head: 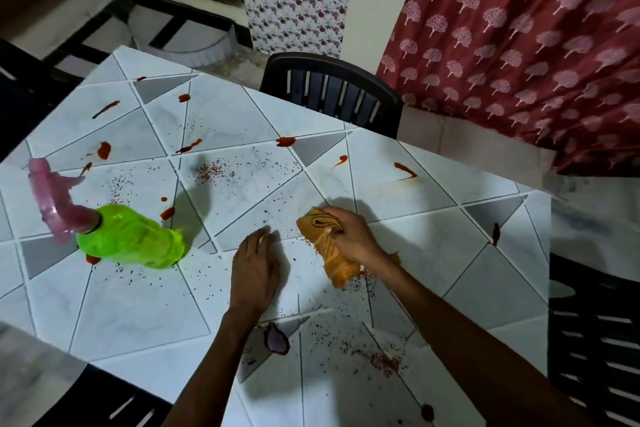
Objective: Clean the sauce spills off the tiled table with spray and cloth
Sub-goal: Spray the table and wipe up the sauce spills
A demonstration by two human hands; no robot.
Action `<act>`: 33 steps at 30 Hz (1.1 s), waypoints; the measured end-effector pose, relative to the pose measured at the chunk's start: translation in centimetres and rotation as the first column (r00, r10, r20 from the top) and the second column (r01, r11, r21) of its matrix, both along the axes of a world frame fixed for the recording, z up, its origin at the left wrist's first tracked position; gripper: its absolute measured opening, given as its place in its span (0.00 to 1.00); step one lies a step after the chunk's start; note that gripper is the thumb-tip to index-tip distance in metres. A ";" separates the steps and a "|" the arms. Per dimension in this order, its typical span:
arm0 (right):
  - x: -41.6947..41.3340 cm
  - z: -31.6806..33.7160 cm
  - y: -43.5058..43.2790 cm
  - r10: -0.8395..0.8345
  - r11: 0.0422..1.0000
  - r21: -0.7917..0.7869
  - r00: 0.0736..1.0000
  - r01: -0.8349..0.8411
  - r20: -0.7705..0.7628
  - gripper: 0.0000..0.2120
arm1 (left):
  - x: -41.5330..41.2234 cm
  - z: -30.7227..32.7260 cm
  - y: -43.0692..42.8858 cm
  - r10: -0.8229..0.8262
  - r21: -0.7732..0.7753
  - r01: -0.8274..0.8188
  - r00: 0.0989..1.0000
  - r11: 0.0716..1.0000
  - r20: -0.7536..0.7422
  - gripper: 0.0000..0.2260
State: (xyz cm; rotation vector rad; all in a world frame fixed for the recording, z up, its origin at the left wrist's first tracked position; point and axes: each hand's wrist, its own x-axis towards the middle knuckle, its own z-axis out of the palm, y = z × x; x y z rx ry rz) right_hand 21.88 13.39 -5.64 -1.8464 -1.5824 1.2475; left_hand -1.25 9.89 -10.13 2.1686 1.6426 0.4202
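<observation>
Your right hand (353, 236) has its fingers curled around the folded orange cloth (332, 260) and presses it onto the tiled table (138, 315), right of centre. Your left hand (254, 267) lies just beside it, fingers straight and flat on the tiles, holding nothing. The green spray bottle (135, 236) with its pink trigger sits to the left, probably upright, though the wide lens skews it. Red sauce spills (285, 141) dot the far half and both side edges, and fine dark specks (214, 172) are scattered over the middle. Beyond the far edge is a black chair (332, 94), with a maroon tree-print curtain (519, 45) to the right.
</observation>
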 end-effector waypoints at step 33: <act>19.7 0.3 -26.1 -0.703 0.695 0.021 0.673 0.719 0.231 0.18 | 12.3 -1.0 -15.3 -0.204 -0.170 0.171 0.959 0.970 -0.199 0.39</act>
